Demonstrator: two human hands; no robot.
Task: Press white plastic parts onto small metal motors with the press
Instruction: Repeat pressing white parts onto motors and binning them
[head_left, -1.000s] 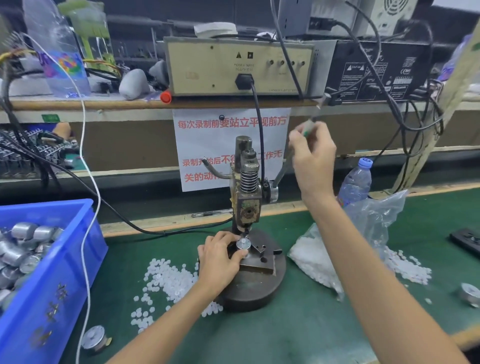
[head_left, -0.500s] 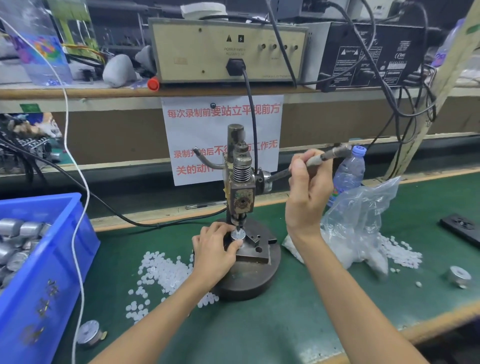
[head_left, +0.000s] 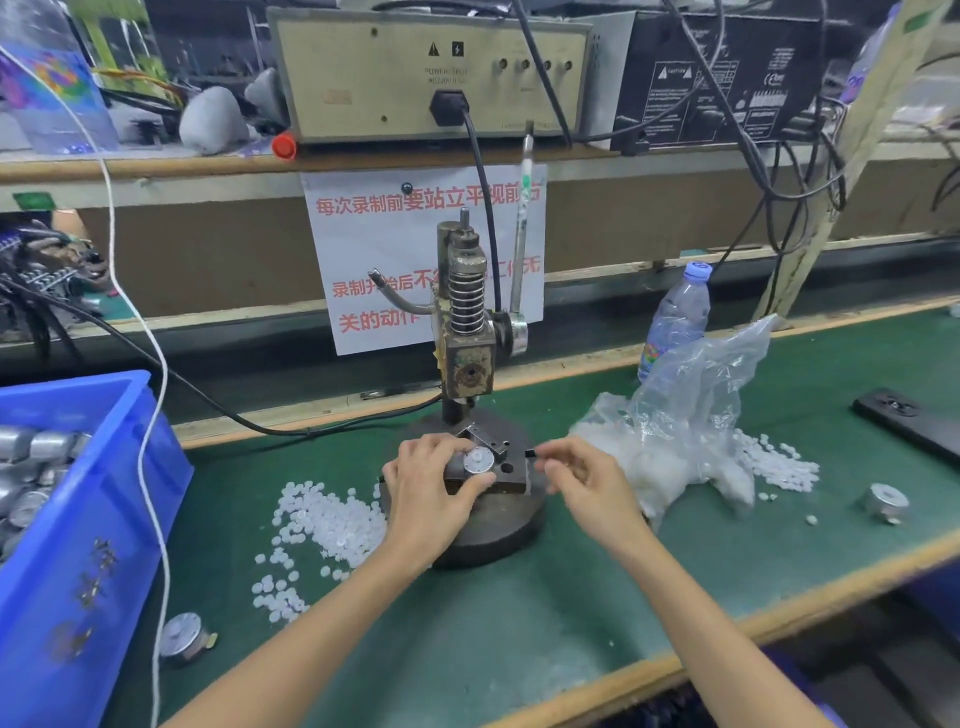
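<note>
Left hand: my left hand (head_left: 431, 486) curls round the small metal motor (head_left: 477, 461), thumb on its near side and fingers on its left and far side.
Right hand: my right hand (head_left: 584, 480) hangs just right of the fixture block (head_left: 511, 475) with fingers loosely curled; they are blurred, and I cannot tell whether they pinch anything.
Motor: it sits on the fixture block under the press (head_left: 467, 322), its pale round face up.
Press lever: the lever (head_left: 521, 244) stands nearly upright, right of the spring, with neither of my hands on it.
Press base: the round dark base (head_left: 498, 530) rests on the green surface (head_left: 519, 623).
White plastic parts: a loose pile (head_left: 322, 525) lies on the surface just left of the base; more spill from a clear bag (head_left: 696, 410) to the right.
Spare motors: many fill the blue bin (head_left: 98, 493) at the left; one (head_left: 183, 635) lies near it and another (head_left: 883, 502) lies far right.
Bottle: a water bottle (head_left: 675, 317) stands behind the bag.
</note>
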